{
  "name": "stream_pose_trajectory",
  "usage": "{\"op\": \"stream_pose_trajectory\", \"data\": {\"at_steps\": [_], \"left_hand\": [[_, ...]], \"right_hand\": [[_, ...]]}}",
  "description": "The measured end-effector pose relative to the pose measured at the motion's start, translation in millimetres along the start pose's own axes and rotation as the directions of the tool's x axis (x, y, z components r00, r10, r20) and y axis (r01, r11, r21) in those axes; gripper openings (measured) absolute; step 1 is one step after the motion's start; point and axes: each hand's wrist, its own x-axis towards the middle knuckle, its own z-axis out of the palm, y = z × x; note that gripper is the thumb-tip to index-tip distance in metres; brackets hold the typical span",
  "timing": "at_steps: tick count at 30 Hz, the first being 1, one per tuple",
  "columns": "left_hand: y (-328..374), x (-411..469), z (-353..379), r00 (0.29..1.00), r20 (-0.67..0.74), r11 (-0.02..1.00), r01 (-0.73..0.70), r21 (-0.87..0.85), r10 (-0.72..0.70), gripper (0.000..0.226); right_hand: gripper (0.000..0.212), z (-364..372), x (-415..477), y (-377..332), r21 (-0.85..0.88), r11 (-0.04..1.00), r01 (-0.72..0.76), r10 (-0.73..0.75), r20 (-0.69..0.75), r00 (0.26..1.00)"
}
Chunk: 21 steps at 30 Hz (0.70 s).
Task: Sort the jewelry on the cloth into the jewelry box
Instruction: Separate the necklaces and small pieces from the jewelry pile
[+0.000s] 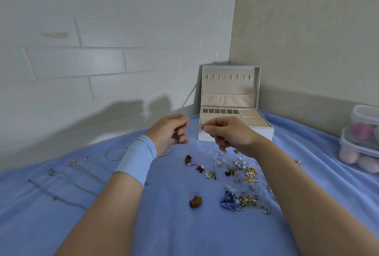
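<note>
Silver, thin, tiny: the silver piece (202, 126) is pinched between thumb and fingertip of the right hand (231, 134), held up in the air just in front of the jewelry box (264, 134). Too small to tell its type, probably an earring. Judged very light, stiff wire, easy to drop or bend, so keep a fingertip pinch on the shank, not the ornament end.

Left hand (170, 130) is raised beside it with fingers curled in; cannot tell if it holds anything. Light blue wristband (137, 157) on that forearm.

The box sits at the far edge of the blue cloth (164, 225), in the wall corner, lid (230, 85) up. Its tray has small compartments (220, 110) along the back, a hole panel (207, 117) front left and ring rolls (254, 119) to the right. All look empty.

The rest of the jewelry lies on the cloth:
- Mixed pile (240, 171) under the right forearm, with a gold brooch (251, 174); likely tangled and snaggy.
- Blue piece (228, 199) nearer the front edge.
- Brown earring (195, 201) lying alone.
- Bangles (115, 153) and thin chains (61, 194) toward the left edge; the chains are limp and best lifted at the pendant.

Room: the short path from hand to tray is open. The lid and walls close off the back. Plastic containers (361, 138) stand at the right edge, well apart.
</note>
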Motion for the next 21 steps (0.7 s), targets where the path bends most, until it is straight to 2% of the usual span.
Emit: {"op": "stream_pose_trajectory", "data": {"at_steps": [2, 5, 8, 10, 14, 18, 21], "left_hand": [[2, 2, -3, 0.996, -0.087, 0.999, -0.017, 0.04, 0.02, 0.028], [1, 3, -10, 0.982, -0.174, 0.958, -0.015, 0.285, 0.067, 0.024], [-8, 7, -16, 0.976, -0.187, 0.788, 0.03, 0.615, 0.109, 0.02], [-15, 11, -17, 0.983, -0.145, 0.677, 0.029, 0.735, 0.115, 0.021], [-26, 16, -12, 0.993, -0.067, 0.53, 0.003, 0.848, 0.101, 0.019], [-37, 25, -6, 0.995, -0.003, 0.38, -0.036, 0.924, 0.104, 0.024], [-40, 29, -4, 0.997, 0.033, 0.256, -0.049, 0.965, 0.068, 0.026]], "right_hand": [[0.01, -4, 1, 3, -0.105, 0.994, -0.01, 0.008, -0.021, 1.0], [0.013, -10, 4, 10, -0.271, 0.96, -0.063, 0.042, -0.081, 0.996], [0.015, -16, 7, 18, -0.343, 0.934, -0.103, 0.045, -0.173, 0.984], [0.013, -20, 8, 24, -0.44, 0.89, -0.119, 0.011, -0.24, 0.971], [0.016, -27, 12, 37, -0.614, 0.758, -0.219, 0.019, -0.316, 0.949], [0.02, -33, 12, 42, -0.778, 0.539, -0.321, 0.022, -0.368, 0.93], [0.015, -37, 11, 44, -0.806, 0.476, -0.351, 0.031, -0.384, 0.923]]}}
